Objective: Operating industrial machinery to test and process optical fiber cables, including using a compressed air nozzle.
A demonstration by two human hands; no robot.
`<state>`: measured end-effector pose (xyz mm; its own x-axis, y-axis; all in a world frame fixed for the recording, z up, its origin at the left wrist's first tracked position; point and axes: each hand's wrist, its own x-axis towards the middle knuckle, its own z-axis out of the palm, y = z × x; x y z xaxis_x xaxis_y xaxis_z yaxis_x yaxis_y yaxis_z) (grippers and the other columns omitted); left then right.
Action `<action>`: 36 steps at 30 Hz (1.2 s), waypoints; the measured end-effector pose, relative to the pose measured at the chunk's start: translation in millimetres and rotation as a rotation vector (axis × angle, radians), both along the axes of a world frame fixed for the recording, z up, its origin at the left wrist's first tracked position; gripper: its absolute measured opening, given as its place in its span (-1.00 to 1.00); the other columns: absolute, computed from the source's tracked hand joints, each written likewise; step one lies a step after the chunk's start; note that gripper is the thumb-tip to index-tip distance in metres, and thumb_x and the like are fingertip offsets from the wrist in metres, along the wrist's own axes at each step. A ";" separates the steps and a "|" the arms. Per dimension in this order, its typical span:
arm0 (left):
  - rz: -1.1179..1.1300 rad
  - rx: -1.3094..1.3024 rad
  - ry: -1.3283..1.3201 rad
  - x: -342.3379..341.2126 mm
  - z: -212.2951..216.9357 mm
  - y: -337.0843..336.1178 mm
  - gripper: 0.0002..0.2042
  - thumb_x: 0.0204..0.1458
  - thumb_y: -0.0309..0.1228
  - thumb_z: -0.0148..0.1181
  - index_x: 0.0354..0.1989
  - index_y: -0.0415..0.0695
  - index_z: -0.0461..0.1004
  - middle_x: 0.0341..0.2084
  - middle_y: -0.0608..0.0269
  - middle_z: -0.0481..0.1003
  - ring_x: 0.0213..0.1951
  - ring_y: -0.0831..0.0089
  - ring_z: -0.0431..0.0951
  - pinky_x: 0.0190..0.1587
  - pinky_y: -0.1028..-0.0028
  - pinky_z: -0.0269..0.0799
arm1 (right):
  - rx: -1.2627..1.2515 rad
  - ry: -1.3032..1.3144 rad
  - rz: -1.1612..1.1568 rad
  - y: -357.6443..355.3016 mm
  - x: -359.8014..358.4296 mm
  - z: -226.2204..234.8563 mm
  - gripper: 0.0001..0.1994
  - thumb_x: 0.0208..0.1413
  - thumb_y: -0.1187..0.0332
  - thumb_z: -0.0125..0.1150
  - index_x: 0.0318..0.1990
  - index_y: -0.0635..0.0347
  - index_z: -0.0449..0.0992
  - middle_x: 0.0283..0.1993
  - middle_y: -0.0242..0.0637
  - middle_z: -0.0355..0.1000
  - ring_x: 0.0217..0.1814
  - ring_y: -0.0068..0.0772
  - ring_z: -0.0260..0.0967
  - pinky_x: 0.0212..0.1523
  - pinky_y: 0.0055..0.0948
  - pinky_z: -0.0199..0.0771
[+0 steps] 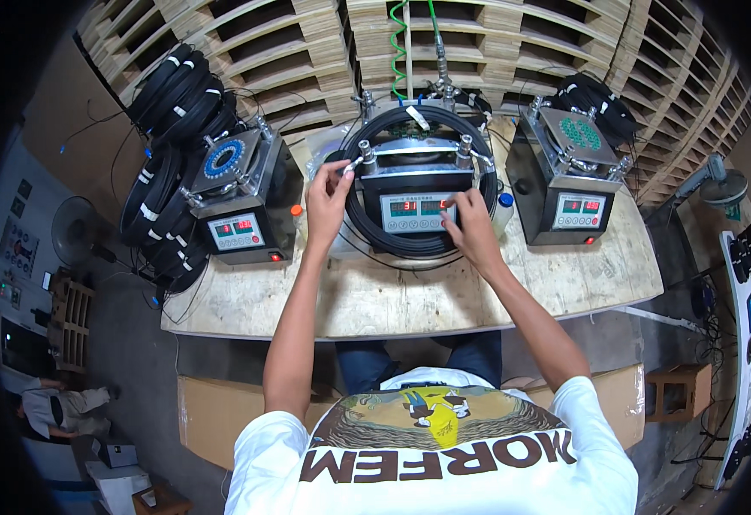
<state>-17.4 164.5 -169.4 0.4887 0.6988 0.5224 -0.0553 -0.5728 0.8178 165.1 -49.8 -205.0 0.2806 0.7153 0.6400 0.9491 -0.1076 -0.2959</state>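
Observation:
A coil of black cable (354, 210) with a white tie hangs around the middle metal machine (418, 178), in front of me. My left hand (331, 196) is at the coil's left side, thumb and fingers closed on a small pale cable end (355, 164) beside the machine's left post. My right hand (476, 230) is in front of the display panel (416, 213), its bent fingers near the panel's right side. The thumb and forefinger look apart, with nothing visible between them. Red digits glow on the panel.
Similar machines stand at the left (236, 197) and right (571, 176) of the wooden table (358, 300). Black cable coils (174, 107) are piled at the far left. An orange-capped bottle (297, 211) and a blue-capped bottle (505, 202) flank the middle machine. Wooden pallets (272, 51) stand behind.

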 end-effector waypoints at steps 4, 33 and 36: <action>0.059 -0.158 -0.147 -9.8 -21.7 -11.5 -0.73 0.19 -0.38 0.22 0.01 -0.20 0.43 -0.56 0.48 0.30 -0.48 0.74 0.28 -0.42 0.66 0.23 | 0.400 0.602 -0.098 -14.4 21.3 11.6 -0.84 0.16 0.47 0.24 -0.16 0.28 0.42 -0.44 -0.38 0.29 -0.43 -0.58 0.25 -0.42 -0.53 0.31; -0.373 -0.377 0.319 18.0 84.5 121.7 -0.76 0.22 -0.17 0.16 -0.29 -0.10 0.45 -0.51 0.44 0.47 -0.53 0.71 0.39 -0.51 0.65 0.26 | 0.051 0.845 0.177 46.1 195.2 83.1 -0.64 0.28 0.12 0.16 -0.40 0.25 0.54 -0.68 -0.54 0.25 -0.66 -0.75 0.10 -0.65 -0.60 0.04; -0.268 -0.651 0.187 61.9 74.4 172.1 -0.64 0.23 -0.02 0.11 -0.10 -0.07 0.31 -0.48 0.36 0.46 -0.56 0.64 0.38 -0.51 0.61 0.30 | 0.093 0.913 0.224 102.1 233.2 83.9 -0.75 0.28 0.20 0.14 -0.23 0.23 0.54 -0.58 -0.46 0.34 -0.65 -0.69 0.19 -0.67 -0.60 0.14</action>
<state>44.6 336.6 -95.0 0.7270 0.6833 -0.0674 0.0488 0.0466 0.9977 398.3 52.3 -121.0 0.5636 0.7706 0.2977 0.3417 0.1106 -0.9333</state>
